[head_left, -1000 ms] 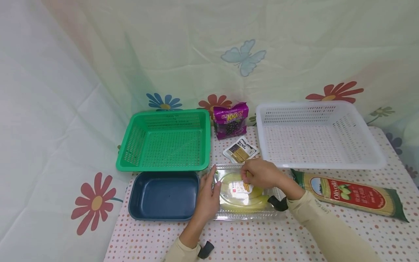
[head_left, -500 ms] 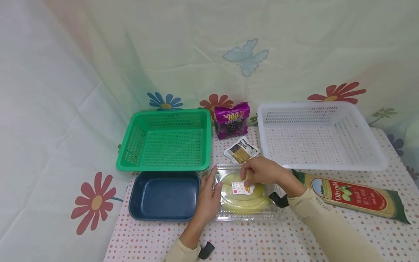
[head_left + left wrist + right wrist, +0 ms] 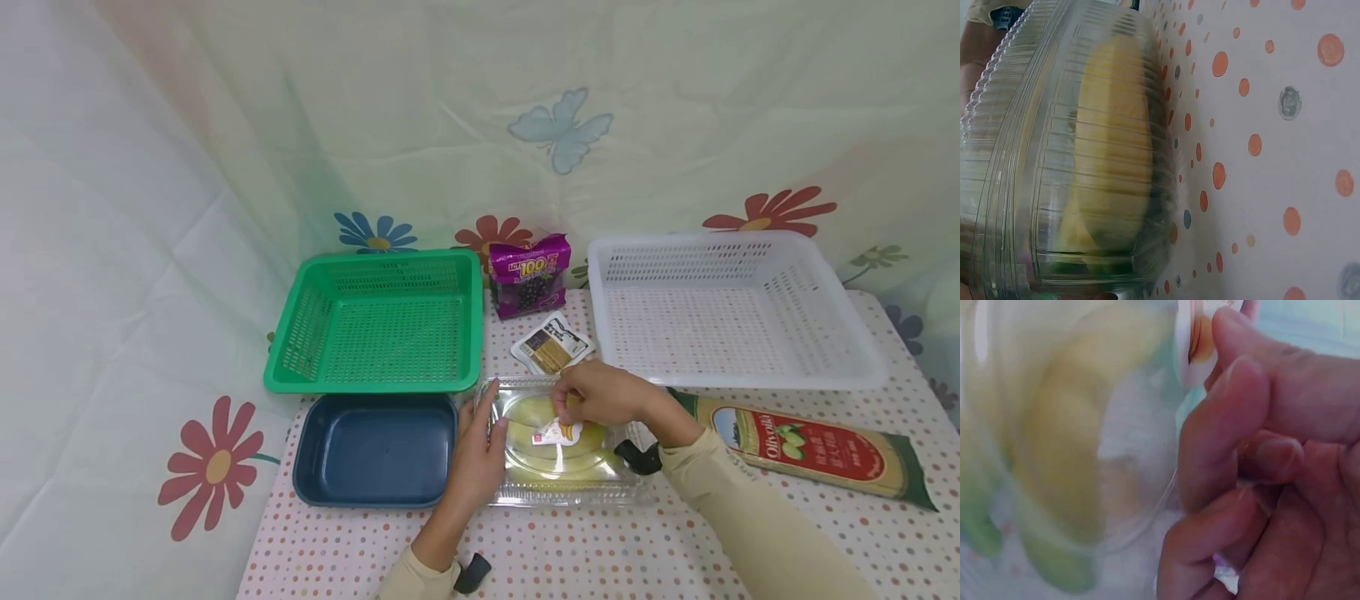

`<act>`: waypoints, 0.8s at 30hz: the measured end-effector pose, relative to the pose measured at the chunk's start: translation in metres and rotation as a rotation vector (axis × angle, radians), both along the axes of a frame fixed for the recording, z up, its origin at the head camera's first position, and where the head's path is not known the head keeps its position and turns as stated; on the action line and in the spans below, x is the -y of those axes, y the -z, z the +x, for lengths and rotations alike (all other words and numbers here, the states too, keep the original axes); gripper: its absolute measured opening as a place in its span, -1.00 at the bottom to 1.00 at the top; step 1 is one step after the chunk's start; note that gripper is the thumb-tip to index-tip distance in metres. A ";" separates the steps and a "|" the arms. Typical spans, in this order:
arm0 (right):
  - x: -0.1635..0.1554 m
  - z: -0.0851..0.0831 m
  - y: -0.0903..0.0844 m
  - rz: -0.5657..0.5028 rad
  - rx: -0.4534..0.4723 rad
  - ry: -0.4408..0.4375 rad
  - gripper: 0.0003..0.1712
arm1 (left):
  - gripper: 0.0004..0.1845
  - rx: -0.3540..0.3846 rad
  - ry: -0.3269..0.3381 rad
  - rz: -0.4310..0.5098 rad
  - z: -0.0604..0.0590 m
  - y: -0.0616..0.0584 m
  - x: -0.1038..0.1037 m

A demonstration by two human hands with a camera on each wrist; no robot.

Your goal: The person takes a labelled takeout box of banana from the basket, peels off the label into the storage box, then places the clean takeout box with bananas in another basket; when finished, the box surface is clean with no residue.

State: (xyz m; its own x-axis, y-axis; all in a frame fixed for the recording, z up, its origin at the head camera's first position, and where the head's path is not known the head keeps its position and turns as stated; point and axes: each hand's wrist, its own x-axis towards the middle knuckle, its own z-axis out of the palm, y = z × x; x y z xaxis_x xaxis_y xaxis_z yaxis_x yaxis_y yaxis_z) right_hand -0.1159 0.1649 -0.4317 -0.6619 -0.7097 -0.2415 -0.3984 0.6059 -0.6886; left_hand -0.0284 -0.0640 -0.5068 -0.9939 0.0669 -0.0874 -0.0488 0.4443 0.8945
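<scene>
A clear plastic clamshell box [image 3: 577, 493] with yellow-green bananas [image 3: 1113, 144] inside lies on the table in front of me. My left hand [image 3: 478, 454] rests along its left side, index finger straight and thumb over the lid. On the lid is a white label sticker [image 3: 550, 435] with a banana picture. My right hand [image 3: 603, 393] pinches the sticker's edge between thumb and curled index finger. In the right wrist view, the sticker [image 3: 1196, 353] stands up off the lid between those fingertips, with the other fingers curled below.
A blue tub [image 3: 378, 454] stands left of the box, behind it a green basket [image 3: 468, 333]. A purple candy bag [image 3: 530, 279] and a small snack packet [image 3: 551, 343] are at the back. A white basket [image 3: 862, 350] and a spaghetti pack [image 3: 810, 446] are at the right.
The sticker's right part has been pulled up and folds over toward the left, with less of its face showing on the lid. The left hand and the box stay in place.
</scene>
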 end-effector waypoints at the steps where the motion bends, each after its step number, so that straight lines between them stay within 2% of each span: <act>1: -0.001 0.000 0.001 -0.008 0.005 -0.005 -0.80 | -0.38 -0.001 0.000 -0.001 0.000 0.000 0.000; 4: -0.003 -0.002 0.004 -0.028 0.020 -0.004 -0.83 | -0.38 0.000 -0.001 -0.005 -0.001 0.000 -0.001; 7: -0.003 -0.003 0.006 -0.030 0.057 0.042 -0.88 | -0.38 0.001 -0.002 -0.012 0.000 -0.001 -0.001; 11: -0.002 -0.004 0.008 -0.011 0.072 0.095 -0.81 | -0.39 0.002 0.000 -0.019 0.001 -0.002 0.000; 17: 0.003 -0.004 0.007 0.049 -0.043 0.076 -0.87 | -0.40 -0.002 0.006 -0.001 0.000 -0.004 0.000; 24: 0.001 -0.005 0.007 0.015 0.044 0.058 -0.84 | -0.39 0.000 0.000 -0.001 0.000 -0.001 0.000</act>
